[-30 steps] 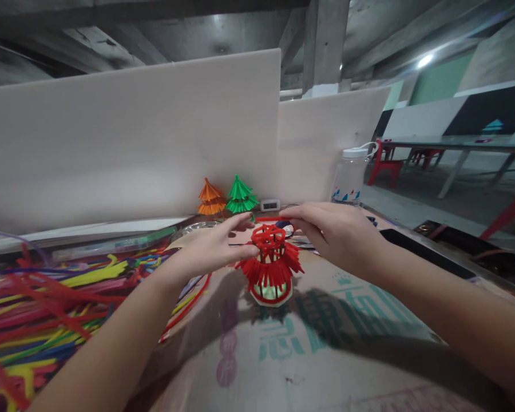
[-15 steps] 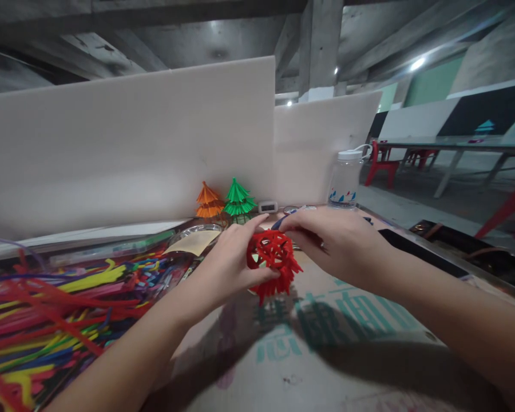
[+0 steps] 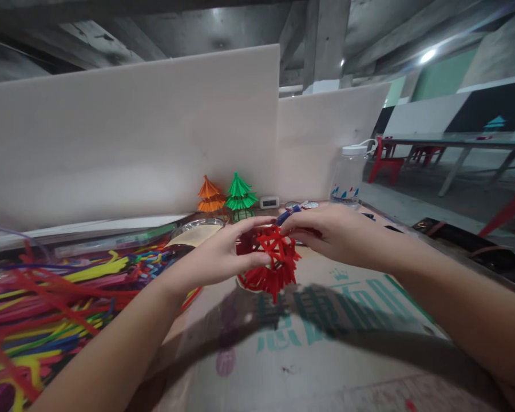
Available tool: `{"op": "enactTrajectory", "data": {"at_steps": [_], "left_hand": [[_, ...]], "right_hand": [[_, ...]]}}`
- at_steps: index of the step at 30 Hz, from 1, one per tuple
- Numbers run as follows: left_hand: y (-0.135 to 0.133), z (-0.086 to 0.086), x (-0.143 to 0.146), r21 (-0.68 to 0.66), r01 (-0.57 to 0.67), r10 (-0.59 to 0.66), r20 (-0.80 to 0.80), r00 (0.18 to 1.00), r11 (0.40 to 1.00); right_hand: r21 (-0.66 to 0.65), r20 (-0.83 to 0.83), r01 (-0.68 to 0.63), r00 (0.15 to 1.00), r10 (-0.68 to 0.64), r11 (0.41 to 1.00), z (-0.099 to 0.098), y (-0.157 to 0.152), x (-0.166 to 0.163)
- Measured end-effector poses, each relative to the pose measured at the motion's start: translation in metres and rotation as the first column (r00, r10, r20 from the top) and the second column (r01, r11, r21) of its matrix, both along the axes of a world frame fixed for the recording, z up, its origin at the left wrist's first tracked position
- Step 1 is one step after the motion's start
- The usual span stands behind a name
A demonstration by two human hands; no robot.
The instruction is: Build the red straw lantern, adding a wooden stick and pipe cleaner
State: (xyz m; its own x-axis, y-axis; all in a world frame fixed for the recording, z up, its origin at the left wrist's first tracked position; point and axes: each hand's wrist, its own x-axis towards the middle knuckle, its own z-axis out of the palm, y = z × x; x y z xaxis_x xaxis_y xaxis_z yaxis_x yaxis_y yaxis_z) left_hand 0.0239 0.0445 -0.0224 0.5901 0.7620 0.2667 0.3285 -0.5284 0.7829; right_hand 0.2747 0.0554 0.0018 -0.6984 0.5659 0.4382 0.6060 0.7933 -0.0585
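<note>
A red pipe-cleaner model (image 3: 271, 262), shaped like a small tiered lantern, is tilted toward me and lifted off the cardboard sheet (image 3: 326, 343). My left hand (image 3: 217, 257) grips its left side with thumb and fingers wrapped round it. My right hand (image 3: 332, 233) pinches the top right of the same model. Behind them stand an orange pipe-cleaner tree (image 3: 210, 195) and a green pipe-cleaner tree (image 3: 240, 194) against the white partition (image 3: 133, 137).
A heap of loose coloured pipe cleaners (image 3: 55, 297) fills the left side. A clear round container (image 3: 195, 232) lies behind my left hand. A plastic bottle with a white cap (image 3: 349, 174) stands at the back right, near a small white device (image 3: 269, 202). Red chairs and tables stand far right.
The red model stood upright on the cardboard a second ago. Both hands have since closed on it, lifted it and tipped its top toward me.
</note>
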Motion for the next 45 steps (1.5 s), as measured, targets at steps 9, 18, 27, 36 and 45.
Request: {"op": "enactTrajectory", "data": {"at_steps": [9,18,27,36,45], "left_hand": [[0.012,-0.007,-0.009,-0.028,0.019,-0.015,0.122,0.992,0.999],[0.016,-0.011,-0.010,-0.054,0.053,-0.045,0.137,0.990,0.997],[0.015,-0.009,-0.009,0.001,-0.042,0.042,0.063,0.997,0.999],[0.016,-0.011,-0.008,-0.017,-0.021,0.023,0.091,0.996,1.000],[0.017,-0.010,-0.007,-0.035,-0.012,0.016,0.127,0.992,0.999]], "right_hand": [[-0.005,-0.052,0.038,0.998,-0.038,0.999,0.000,-0.003,-0.002],[0.029,-0.025,0.023,0.999,-0.022,0.999,-0.007,0.003,-0.002],[0.058,-0.004,0.038,0.999,-0.038,0.998,-0.009,-0.003,-0.003],[0.067,-0.018,0.065,0.998,-0.064,0.996,-0.007,-0.004,-0.004],[0.007,0.058,0.079,0.995,-0.079,0.997,-0.006,-0.007,-0.004]]}}
